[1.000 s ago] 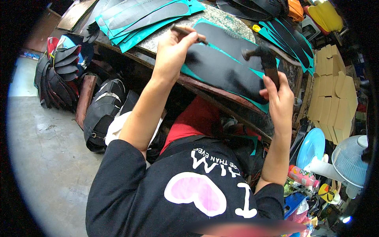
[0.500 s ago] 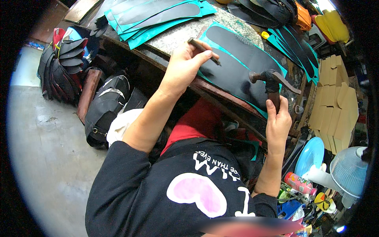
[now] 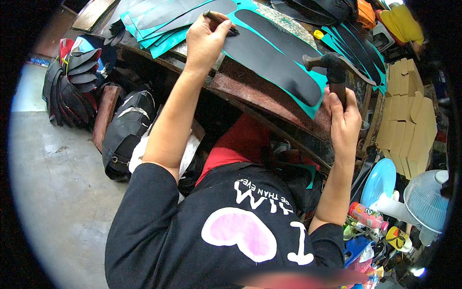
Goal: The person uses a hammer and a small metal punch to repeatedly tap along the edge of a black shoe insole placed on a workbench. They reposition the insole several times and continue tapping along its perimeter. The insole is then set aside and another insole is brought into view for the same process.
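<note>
A worker's left hand [image 3: 207, 41] closes around a dark rod-shaped tool [image 3: 220, 22], its tip angled down over the left end of a teal sheet [image 3: 312, 111] bearing long black sole shapes [image 3: 269, 55], while the right hand [image 3: 345, 115] grips a claw hammer [image 3: 334, 72] by its handle. The hammer's head is raised at the sheet's right end; whether the rod touches the sheet cannot be told from this angle.

Half a second earlier, the sheet covered nearly all of the reddish-brown board [image 3: 269, 94] on the counter [image 3: 156, 61]; it has since shifted away from the worker, baring a broad strip of the board along its near edge. The left hand has moved with it, up toward a pile of similar teal-and-black sheets [image 3: 166, 17]. The right hand keeps its hold on the hammer, the head still upright above the fist, beside the sheet's near right corner.
</note>
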A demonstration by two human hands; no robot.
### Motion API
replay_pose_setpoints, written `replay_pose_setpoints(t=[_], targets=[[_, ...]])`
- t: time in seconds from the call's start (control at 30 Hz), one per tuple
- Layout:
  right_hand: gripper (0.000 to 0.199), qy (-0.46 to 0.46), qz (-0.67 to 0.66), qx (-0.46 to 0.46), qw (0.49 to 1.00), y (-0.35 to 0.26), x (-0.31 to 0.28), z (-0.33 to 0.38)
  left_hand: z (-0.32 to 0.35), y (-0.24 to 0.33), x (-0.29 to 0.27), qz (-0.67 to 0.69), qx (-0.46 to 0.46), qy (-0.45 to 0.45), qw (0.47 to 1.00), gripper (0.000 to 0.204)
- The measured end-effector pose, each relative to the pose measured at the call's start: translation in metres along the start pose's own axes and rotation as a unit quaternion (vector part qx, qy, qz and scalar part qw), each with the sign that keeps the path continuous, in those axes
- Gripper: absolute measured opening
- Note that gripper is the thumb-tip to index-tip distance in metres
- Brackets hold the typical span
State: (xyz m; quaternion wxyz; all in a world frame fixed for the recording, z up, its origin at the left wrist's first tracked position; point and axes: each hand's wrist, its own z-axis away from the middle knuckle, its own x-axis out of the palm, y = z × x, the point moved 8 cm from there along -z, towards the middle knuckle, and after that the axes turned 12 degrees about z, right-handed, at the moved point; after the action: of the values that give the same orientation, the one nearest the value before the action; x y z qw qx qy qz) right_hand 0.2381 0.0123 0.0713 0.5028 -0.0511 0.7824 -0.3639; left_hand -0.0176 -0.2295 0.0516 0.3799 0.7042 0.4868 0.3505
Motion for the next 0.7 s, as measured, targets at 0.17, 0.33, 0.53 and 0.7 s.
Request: replay_pose_setpoints(t=[0.17, 0.33, 0.53, 0.7], targets=[[0.034, -0.022, 0.123, 0.002, 0.992, 0.008, 0.005, -0.002, -0.009, 0.007, -0.009, -0.175, 0.064, -0.013, 0.982, 0.016], [0.04, -0.016, 0.163, -0.018, 0.986, 0.003, 0.007, 0.005, 0.017, 0.003, 0.05, 0.1, -0.03, -0.131, 0.986, 0.01], [0.041, -0.01, 0.17, -0.017, 0.985, 0.007, 0.007, 0.004, 0.028, -0.019, 0.068, 0.008, -0.082, -0.091, 0.992, 0.011], [0.041, 0.019, 0.124, -0.037, 0.991, -0.019, -0.01, -0.003, 0.025, -0.024, 0.067, 0.026, -0.099, -0.089, 0.991, 0.01]])
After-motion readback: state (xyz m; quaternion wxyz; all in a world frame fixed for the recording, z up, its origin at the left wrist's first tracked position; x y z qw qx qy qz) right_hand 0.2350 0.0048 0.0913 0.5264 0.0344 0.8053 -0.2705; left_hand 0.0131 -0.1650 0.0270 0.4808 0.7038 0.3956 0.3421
